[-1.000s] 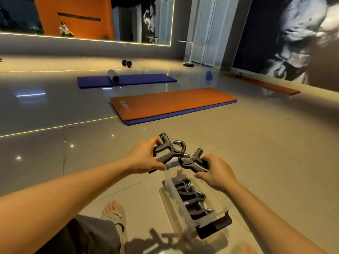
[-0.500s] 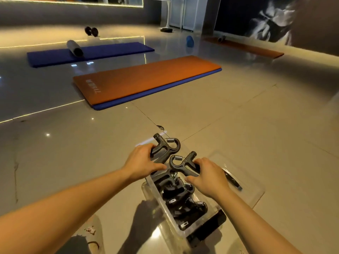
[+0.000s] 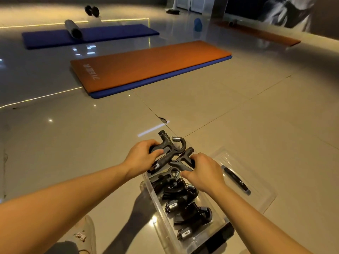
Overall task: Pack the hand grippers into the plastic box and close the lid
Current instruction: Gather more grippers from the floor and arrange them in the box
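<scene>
A clear plastic box (image 3: 157,204) stands on the tiled floor just in front of me, with several black hand grippers (image 3: 185,200) lying in it. My left hand (image 3: 141,158) grips a black hand gripper (image 3: 167,145) with a metal spring, held at the box's far end. My right hand (image 3: 201,171) holds a second black hand gripper (image 3: 183,159) right beside the first, over the same end. The clear lid (image 3: 256,182) with its black clip lies flat on the floor to the right of the box.
An orange mat (image 3: 146,65) on a blue one lies ahead. Farther back are a blue mat (image 3: 45,38) with a grey roller (image 3: 73,30), dumbbells (image 3: 91,10) and a blue object (image 3: 198,24). My slippered foot (image 3: 84,235) is at lower left.
Both hands have come down with their hand grippers from above the box to its far end. The view has tilted down toward the floor.
</scene>
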{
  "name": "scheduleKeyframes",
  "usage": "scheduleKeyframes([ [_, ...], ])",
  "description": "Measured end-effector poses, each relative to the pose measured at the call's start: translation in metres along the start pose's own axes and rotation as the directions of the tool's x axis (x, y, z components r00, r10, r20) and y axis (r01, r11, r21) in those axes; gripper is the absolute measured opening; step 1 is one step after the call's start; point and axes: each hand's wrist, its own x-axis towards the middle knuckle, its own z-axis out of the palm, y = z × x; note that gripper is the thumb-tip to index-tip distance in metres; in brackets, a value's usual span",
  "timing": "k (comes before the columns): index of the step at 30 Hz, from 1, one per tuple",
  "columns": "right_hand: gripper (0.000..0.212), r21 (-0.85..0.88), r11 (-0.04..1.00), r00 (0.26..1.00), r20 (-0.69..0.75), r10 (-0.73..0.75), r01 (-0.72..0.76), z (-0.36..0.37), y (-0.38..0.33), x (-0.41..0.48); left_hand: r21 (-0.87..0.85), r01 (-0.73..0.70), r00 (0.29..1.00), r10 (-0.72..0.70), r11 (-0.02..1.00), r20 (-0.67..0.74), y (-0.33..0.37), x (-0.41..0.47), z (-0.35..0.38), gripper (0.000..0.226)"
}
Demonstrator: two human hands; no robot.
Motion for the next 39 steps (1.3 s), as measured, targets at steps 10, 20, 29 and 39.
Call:
scheduleKeyframes([
  [10, 0.040, 0.035, 0.999, 1.000, 0.014, 0.025, -0.025, 0.010, 0.009, 0.012, -0.249, 0.201, 0.978, -0.208, 0.948, -0.001, 0.002, 0.022, 0.003, 0.014],
  [20, 0.048, 0.056, 0.998, 0.999, -0.033, 0.028, -0.026, 0.014, 0.017, 0.006, -0.415, 0.254, 0.952, -0.151, 0.874, 0.265, 0.007, 0.019, 0.003, 0.017],
  [29, 0.062, 0.098, 0.994, 0.998, -0.039, 0.046, -0.042, 0.008, 0.017, 0.004, -0.400, 0.246, 0.952, -0.142, 0.883, 0.273, 0.006, 0.015, 0.006, 0.030],
  [39, 0.063, 0.056, 0.993, 0.991, -0.077, 0.109, -0.105, 0.010, 0.050, 0.010, -0.205, 0.155, 0.977, -0.119, 0.966, 0.177, -0.012, 0.003, 0.030, 0.049],
])
